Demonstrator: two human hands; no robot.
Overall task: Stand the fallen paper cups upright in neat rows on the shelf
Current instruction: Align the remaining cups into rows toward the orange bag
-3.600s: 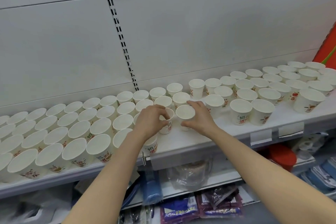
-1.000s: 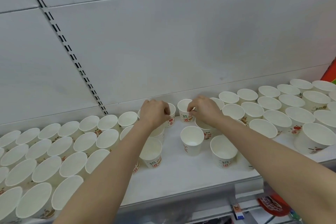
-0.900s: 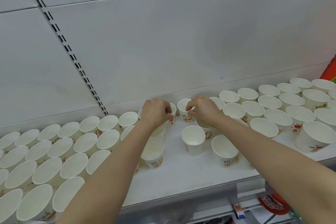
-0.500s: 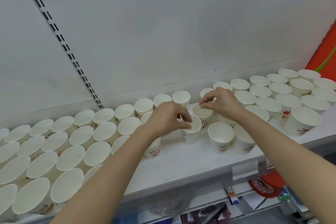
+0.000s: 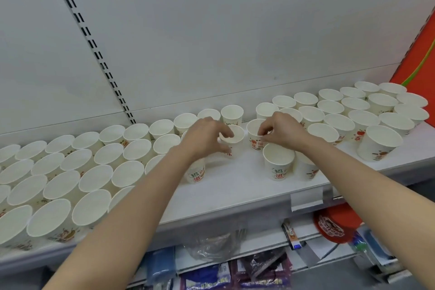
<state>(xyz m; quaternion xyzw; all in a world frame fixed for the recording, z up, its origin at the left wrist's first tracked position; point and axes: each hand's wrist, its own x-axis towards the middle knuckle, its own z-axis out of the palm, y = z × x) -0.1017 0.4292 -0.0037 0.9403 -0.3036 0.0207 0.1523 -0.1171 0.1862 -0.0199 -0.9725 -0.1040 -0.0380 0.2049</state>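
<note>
Both arms reach straight out over the white shelf (image 5: 235, 186), palms down. The left hand (image 5: 204, 136) curls its fingers over the rim of an upright paper cup (image 5: 235, 140), thumb on the near side, so it's got it pinched. The right hand (image 5: 282, 130) pinches the rim of a second cup (image 5: 254, 134) just beside it, mid-shelf. Rows of cups (image 5: 70, 172) stand packed left, more cups (image 5: 353, 113) right, and a lone cup (image 5: 279, 161) sits under the right wrist.

Dozens of upright paper cups (image 5: 278, 164), too crowded to count exactly, and two hands (image 5: 204, 137).
</note>
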